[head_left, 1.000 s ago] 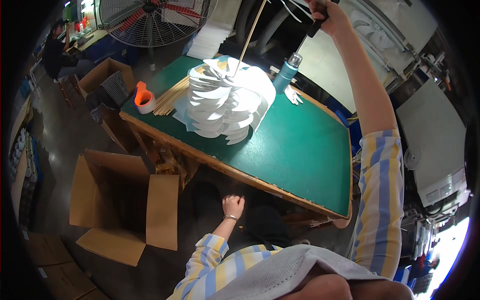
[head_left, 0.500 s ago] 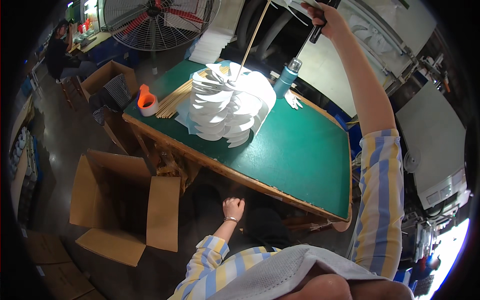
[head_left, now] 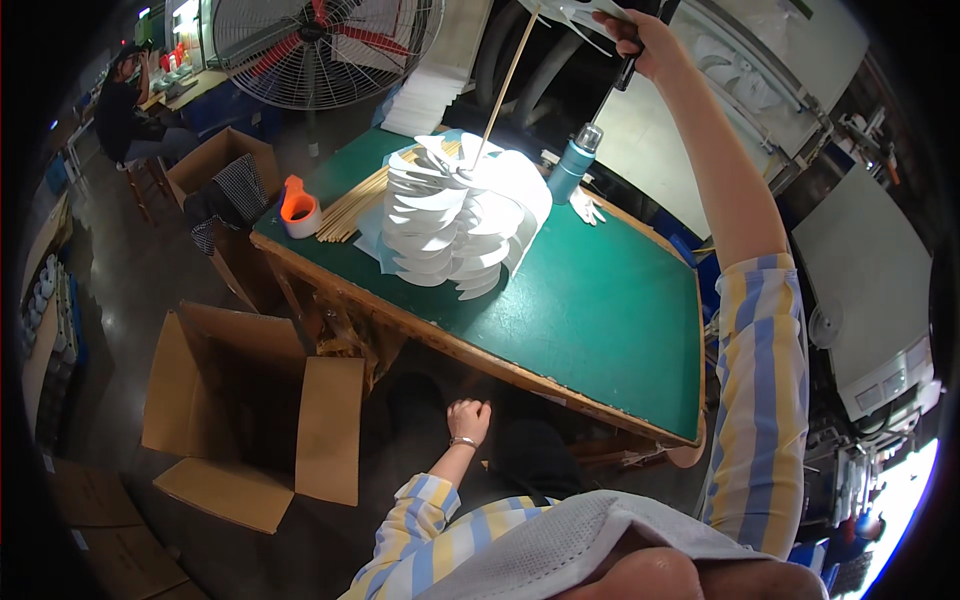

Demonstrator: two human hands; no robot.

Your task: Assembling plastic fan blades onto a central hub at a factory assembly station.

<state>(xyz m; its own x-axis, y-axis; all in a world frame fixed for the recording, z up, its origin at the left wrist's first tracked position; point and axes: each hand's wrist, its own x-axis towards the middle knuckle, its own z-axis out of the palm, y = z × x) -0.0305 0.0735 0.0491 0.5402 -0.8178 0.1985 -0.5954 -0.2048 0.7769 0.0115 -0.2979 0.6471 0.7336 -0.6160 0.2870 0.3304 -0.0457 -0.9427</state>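
Observation:
High at the top edge, my right hand [head_left: 645,48] pinches a white bladed sheet [head_left: 572,10], partly cut off by the picture's edge. That sheet is at the upper end of a thin wooden stick [head_left: 505,88]. The stick rises, slightly tilted, from a stack of white curved-blade sheets [head_left: 455,220] standing on the green table [head_left: 600,310]. My left hand [head_left: 468,420] is closed in a loose fist at my lap, below the table's front edge, with nothing seen in it.
Wooden sticks [head_left: 350,208] and an orange tape dispenser [head_left: 298,210] lie left on the table. A teal bottle [head_left: 573,168] and white glove [head_left: 587,205] are behind. An open cardboard box [head_left: 330,430] stands lower left. A large fan [head_left: 315,60] and a seated person [head_left: 130,115] are farther off.
My right hand has shifted slightly left with the white sheet. The whole view has moved a little; my left hand stays at my lap.

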